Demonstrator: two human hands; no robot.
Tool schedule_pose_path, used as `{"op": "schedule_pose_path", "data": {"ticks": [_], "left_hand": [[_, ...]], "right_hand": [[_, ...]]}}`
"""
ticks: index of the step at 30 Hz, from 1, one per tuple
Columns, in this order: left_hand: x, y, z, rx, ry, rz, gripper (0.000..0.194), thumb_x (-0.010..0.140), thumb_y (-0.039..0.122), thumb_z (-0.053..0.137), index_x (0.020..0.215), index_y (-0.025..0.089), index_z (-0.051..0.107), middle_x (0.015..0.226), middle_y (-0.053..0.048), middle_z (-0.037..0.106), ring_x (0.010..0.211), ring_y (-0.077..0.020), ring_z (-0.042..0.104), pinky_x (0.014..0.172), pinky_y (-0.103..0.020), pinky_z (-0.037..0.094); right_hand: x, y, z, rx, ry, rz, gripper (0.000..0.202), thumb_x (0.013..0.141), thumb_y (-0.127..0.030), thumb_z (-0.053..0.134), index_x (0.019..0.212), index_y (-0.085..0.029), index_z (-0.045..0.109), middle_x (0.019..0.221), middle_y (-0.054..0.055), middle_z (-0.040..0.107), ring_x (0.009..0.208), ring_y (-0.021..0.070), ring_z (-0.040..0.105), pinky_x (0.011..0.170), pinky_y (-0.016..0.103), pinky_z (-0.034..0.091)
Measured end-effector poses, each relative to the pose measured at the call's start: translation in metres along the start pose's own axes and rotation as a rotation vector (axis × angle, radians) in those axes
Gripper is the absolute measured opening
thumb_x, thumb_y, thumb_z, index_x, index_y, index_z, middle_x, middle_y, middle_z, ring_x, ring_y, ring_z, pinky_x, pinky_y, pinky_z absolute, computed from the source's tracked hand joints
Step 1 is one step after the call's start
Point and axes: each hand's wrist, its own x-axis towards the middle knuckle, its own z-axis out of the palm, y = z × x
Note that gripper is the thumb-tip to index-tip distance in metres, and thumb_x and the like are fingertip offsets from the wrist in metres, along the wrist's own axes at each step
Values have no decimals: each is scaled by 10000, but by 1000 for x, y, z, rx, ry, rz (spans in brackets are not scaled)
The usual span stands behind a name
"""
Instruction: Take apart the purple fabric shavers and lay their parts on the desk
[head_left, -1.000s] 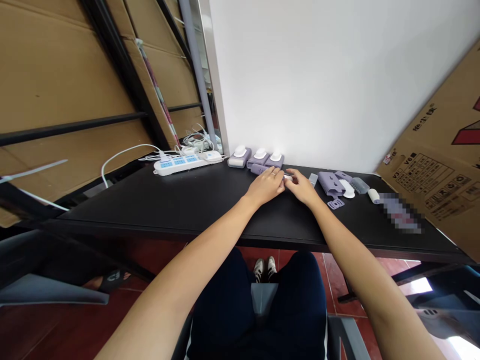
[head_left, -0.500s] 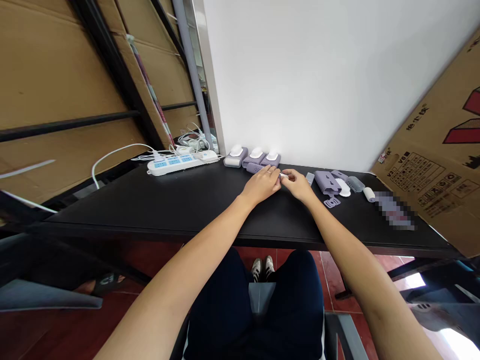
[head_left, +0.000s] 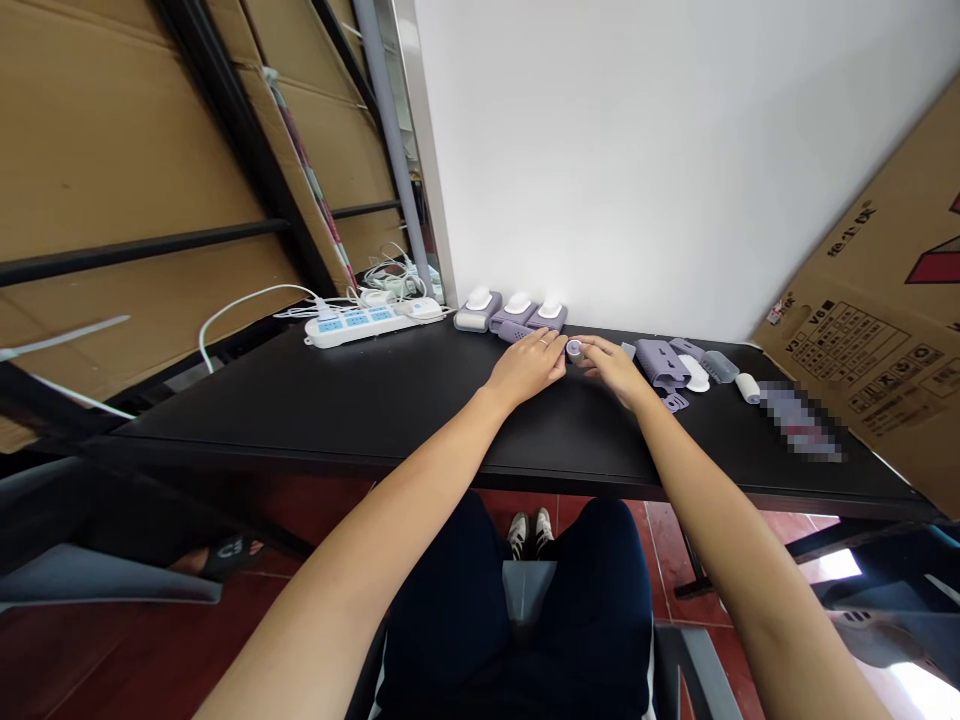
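1. The person sits at a black table (head_left: pixel 420 400) with both bare arms stretched forward, hands meeting at its far side near a white wall.
2. The left hand (head_left: pixel 529 366) and right hand (head_left: pixel 616 366) pinch a small purple cap (head_left: pixel 574 349) between their fingertips, just above the table. Both hands are narrowed to a fingertip grip on it.
3. The cap looks like a small round piece of moulded plastic, smooth and matte. It likely weighs very little, feels stiff rather than soft, and could slip from the fingers; its rim seems the surest place to hold.
4. Just beyond the left hand, three purple devices (head_left: pixel 514 313) with white rounded tops stand in a row against the wall.
5. Just right of the right hand lie loose purple parts (head_left: pixel 663 362), a white oval piece (head_left: pixel 697 373), and a small white cylinder (head_left: pixel 747 388) farther right.
6. Well left of the left hand rests a white power strip (head_left: pixel 358 326) with blue sockets and tangled white cables.
7. A brown cardboard box (head_left: pixel 877 340) leans at the far right.
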Motion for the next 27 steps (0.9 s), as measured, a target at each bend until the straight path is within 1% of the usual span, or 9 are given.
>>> {"op": "schedule_pose_path", "data": {"ticks": [4,7,11,13,17,19,21,24,27], "left_hand": [[0,-1,0,-21,18,-21,326,964,129,581,1251,79,729,1265,-196,758,1211,-318,739,1072,-449,600],[0,-2,0,-26,23,-36,335,957,126,590,1258,88,730,1280,-189,757,1204,-311,741,1074,-447,598],[0,-2,-1,-6,48,-32,322,946,117,594,1231,81,739,1253,-180,768,1168,-306,752,1041,-429,610],[0,-2,-2,-3,55,-33,324,947,121,595,1234,81,738,1247,-176,770,1168,-304,752,1037,-424,611],[0,-2,-3,-3,47,-40,319,951,129,592,1232,97,740,1246,-167,771,1167,-299,751,1035,-422,610],[-1,-2,-4,-9,47,-40,324,952,126,587,1237,100,739,1246,-163,772,1172,-298,749,1041,-425,606],[0,-2,-4,-20,52,-40,332,956,125,577,1244,98,739,1247,-159,773,1177,-296,747,1047,-424,601],[1,-2,-5,-44,56,-50,348,985,137,551,1277,104,737,1265,-159,769,1200,-284,739,1077,-424,583],[2,-2,-8,-54,54,-57,374,1060,205,501,1353,111,713,1301,-156,760,1237,-289,721,1103,-456,553]], "right_hand": [[-4,-9,-3,192,22,89,323,944,-420,635,1178,-208,702,1165,49,721,905,190,727,650,202,488],[-4,-16,-7,384,70,163,290,967,-430,536,1131,-207,623,1162,72,712,800,183,714,551,197,442],[-3,-18,-15,526,119,195,360,1010,-539,435,1145,-224,544,1093,90,710,714,194,662,519,224,427],[-2,-15,-18,367,170,120,374,1003,-561,493,1163,-227,546,1051,78,705,710,197,637,528,231,416],[-4,-8,-23,-408,274,-57,385,1006,-505,629,1280,-237,594,906,30,685,808,254,640,701,314,494],[-7,-6,-25,-759,234,-102,370,1029,-455,666,1320,-230,629,956,51,698,920,299,653,837,388,515],[-10,-6,-25,-1026,174,-141,319,1036,-376,685,1306,-204,686,1103,105,699,1056,346,639,941,445,504],[-15,-7,-22,-1299,124,-153,300,1029,-287,687,1296,-167,753,1246,171,653,1200,408,576,1027,507,475],[-17,-7,-19,-1346,117,-153,399,1022,-253,687,1407,-158,726,1303,189,621,1248,424,545,1047,545,467]]}}
